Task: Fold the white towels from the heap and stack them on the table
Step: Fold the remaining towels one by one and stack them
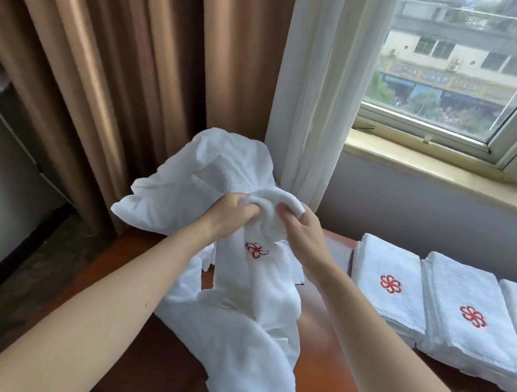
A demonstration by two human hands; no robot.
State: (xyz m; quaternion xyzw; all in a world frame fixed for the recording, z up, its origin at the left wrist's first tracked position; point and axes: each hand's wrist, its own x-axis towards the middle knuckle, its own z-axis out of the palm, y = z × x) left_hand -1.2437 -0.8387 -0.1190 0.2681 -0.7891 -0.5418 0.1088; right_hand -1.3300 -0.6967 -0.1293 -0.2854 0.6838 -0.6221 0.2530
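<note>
Nearest to us, the tail of a white towel (pixel 244 310) trails down across the reddish-brown table (pixel 327 355) towards its front edge, still crumpled and unfolded. Following it up, we come to our two hands close together. The left hand (pixel 230 218) has its fingers curled into a bunched roll of the cloth, and the right hand (pixel 306 235) clenches the same roll from the other side, so we are grasping this one towel with both hands and holding it lifted above the table. Just below our knuckles sits a red pinwheel-like emblem (pixel 256 250) stitched on the towel. It is a motif only, with no lettering that we can make out. Behind our hands more white cloth (pixel 193 180) billows up, and we cannot tell whether it belongs to this towel or to the rest of the heap. To the right on the table lie three folded stacks (pixel 388 280), side by side and touching. Two of them show the same red emblem, while the third is cut off by the frame edge. We judge the job well under way, with several towels already folded and stacked. This one has yet to be spread out and folded, and how many remain is unclear. Farther back hang a brown curtain (pixel 104 57) and a sheer white curtain (pixel 312 87). Beyond the window (pixel 459 131), the shop signs (pixel 436 78) across the street carry characters too blurred for us to read.
</note>
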